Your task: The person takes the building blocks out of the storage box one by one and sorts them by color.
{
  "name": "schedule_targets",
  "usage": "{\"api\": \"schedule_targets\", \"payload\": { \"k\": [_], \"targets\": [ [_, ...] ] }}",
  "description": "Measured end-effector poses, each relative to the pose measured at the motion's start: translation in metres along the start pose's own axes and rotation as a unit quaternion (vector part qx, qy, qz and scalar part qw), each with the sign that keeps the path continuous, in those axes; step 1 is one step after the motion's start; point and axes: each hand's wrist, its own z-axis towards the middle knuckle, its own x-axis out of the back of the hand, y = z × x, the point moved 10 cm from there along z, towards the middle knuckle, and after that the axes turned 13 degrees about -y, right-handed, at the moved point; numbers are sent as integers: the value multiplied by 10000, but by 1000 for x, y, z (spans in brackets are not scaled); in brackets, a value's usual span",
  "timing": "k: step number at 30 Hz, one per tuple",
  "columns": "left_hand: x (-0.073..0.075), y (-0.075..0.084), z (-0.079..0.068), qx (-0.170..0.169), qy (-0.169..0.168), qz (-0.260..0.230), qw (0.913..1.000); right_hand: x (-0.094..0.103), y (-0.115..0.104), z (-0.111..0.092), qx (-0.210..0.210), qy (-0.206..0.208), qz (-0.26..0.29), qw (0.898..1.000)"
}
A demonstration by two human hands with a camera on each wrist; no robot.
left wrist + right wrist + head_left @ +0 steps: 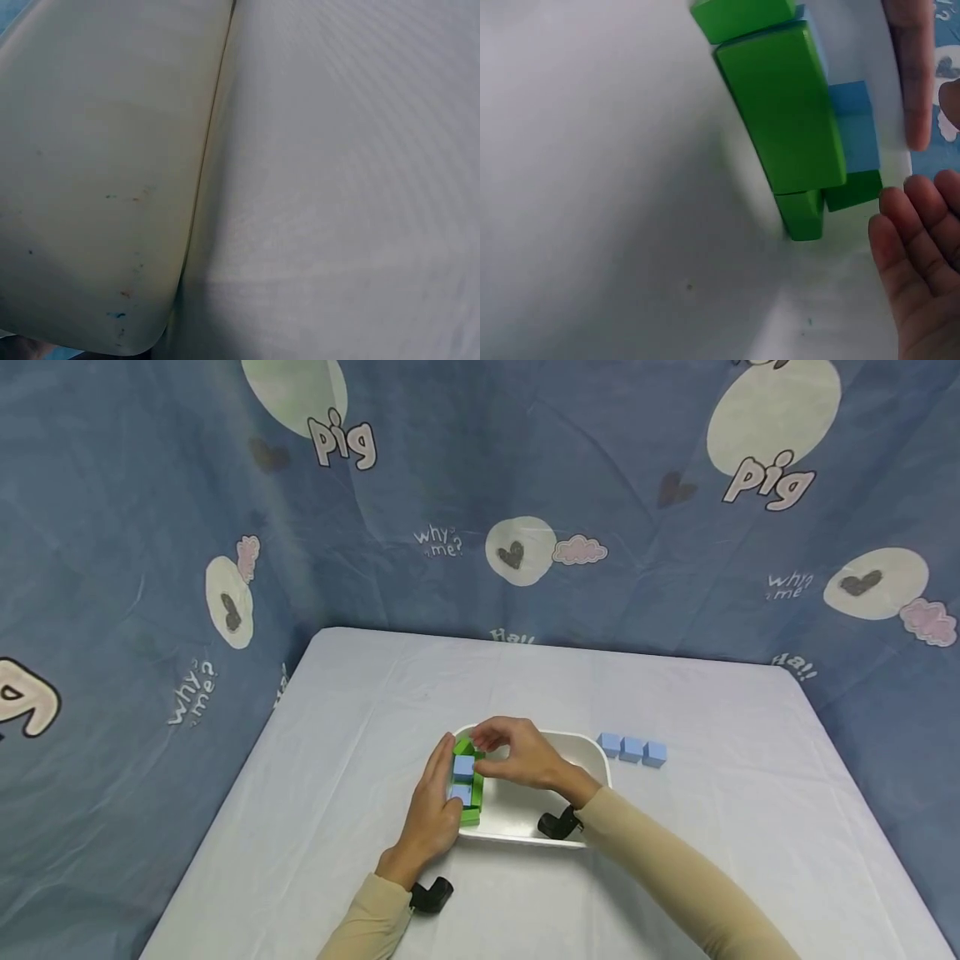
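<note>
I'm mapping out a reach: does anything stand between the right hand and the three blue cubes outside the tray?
Yes. In the head view, the right wall of the white tray lies between the right hand and the three blue cubes; nothing else visible does.

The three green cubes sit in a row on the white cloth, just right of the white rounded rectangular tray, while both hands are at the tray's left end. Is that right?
Not quite. The head view shows those three cubes are light blue, not green. The rest holds: they sit right of the white tray, with the left hand and right hand at its left end.
</note>
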Motion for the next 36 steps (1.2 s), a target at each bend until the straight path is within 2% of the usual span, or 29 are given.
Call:
{"api": "schedule_targets", "payload": {
  "k": [9, 24, 31, 36],
  "targets": [
    [0, 0, 0, -2, 4, -25, 10000, -14, 6, 7, -40, -274, -99, 9996],
    [-1, 1, 4, -34, 17, 48, 10000, -23, 14, 12, -334, -530, -1172, 9911],
    [-3, 2, 6, -15, -46, 11, 10000, -19, 13, 10, -285, -463, -1259, 9905],
    [-3, -2, 2, 117, -32, -55, 9999, -19, 8, 12, -115, -419, -1192, 9919]
  ]
}}
